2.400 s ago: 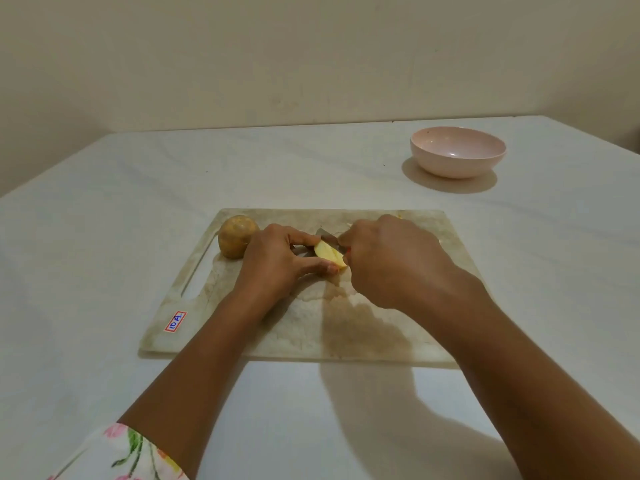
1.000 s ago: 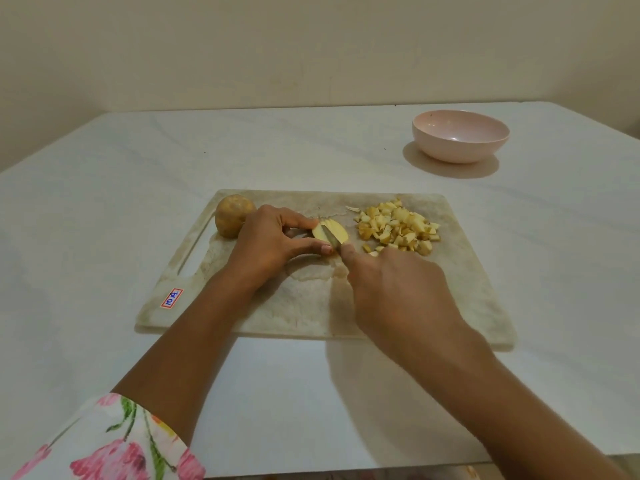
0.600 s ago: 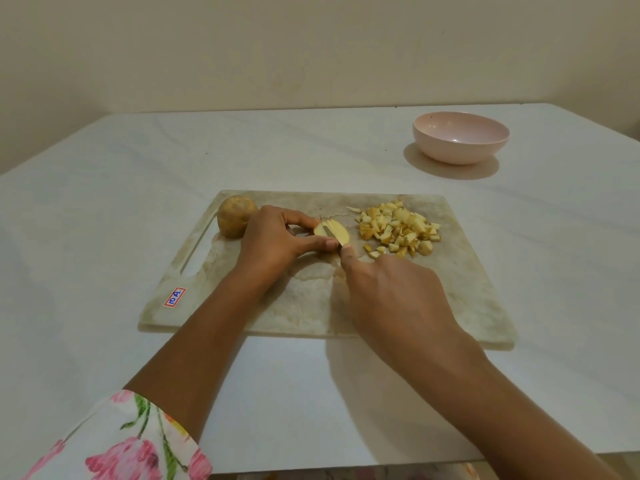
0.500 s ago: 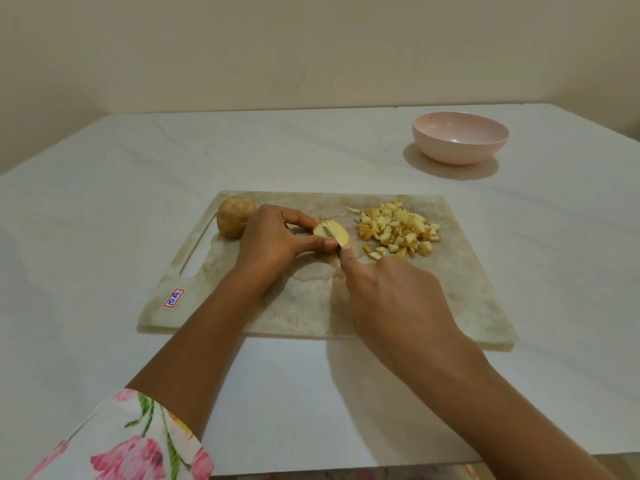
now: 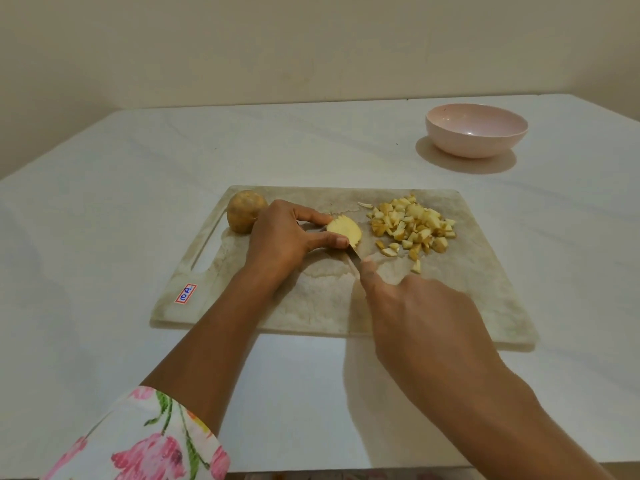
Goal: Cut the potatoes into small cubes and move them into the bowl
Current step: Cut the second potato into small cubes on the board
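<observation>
My left hand (image 5: 280,237) reaches in from the lower left, forearm angled across the near edge of the cutting board (image 5: 311,306), knuckles up. Its thumb and index finger pinch the potato piece (image 5: 344,230) from either side. The piece lies flat on the board, cut face up.

My right hand (image 5: 415,317) comes in from the lower right, back of the hand toward the camera. The index finger lies straight along the spine of the knife (image 5: 354,254); the other fingers are curled round the handle, which is hidden beneath the palm. Only a short stretch of blade shows — its tip meets the near edge of the potato piece, just beside my left thumb.

Location of parts:
- Whole potato (image 5: 244,216): far left corner of the board, just behind my left hand.
- Potato cubes (image 5: 412,226): loose pile on the board, right of the piece.
- Bowl (image 5: 476,135): pink, upright on the table (image 5: 104,237) — well apart from the board, far right.
</observation>
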